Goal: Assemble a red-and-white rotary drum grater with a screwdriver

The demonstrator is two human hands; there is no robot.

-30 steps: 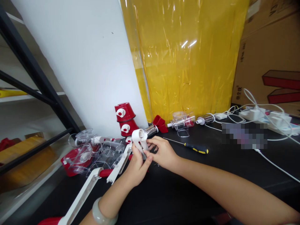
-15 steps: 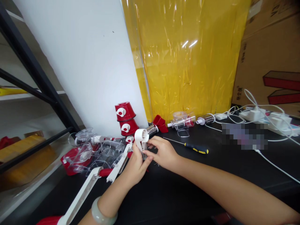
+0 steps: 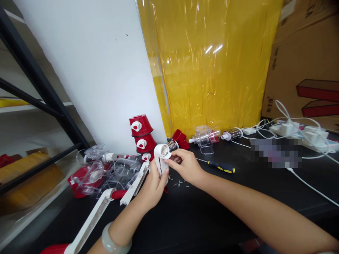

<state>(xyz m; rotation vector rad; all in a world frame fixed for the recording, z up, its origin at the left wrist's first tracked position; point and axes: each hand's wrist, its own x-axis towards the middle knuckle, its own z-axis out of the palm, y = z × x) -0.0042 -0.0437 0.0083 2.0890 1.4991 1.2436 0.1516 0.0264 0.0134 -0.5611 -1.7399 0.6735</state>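
My left hand (image 3: pixel 153 185) is wrapped round a white plastic crank handle (image 3: pixel 160 155), its round hollow end pointing up. The fingers of my right hand (image 3: pixel 186 165) pinch the edge of that round end from the right; whether a small piece sits between them is hidden. Several small screws (image 3: pixel 179 183) lie on the black table just below my right hand. Beyond it rests a screwdriver (image 3: pixel 221 167) with a black and yellow grip. Two more white crank handles with red grips, one of them the long handle (image 3: pixel 91 220), lie left of my left arm.
Red grater bases (image 3: pixel 143 131) stand stacked against the white board. A pile of clear plastic housings (image 3: pixel 119 173) lies to the left. Along the back are a metal grater drum (image 3: pixel 233 134), a clear grater body (image 3: pixel 203 137), and white cables with a power strip (image 3: pixel 315 135).
The white crank handle has turned and shifted slightly right in my left hand. My right hand has risen a little to its rim, uncovering the screws on the table.
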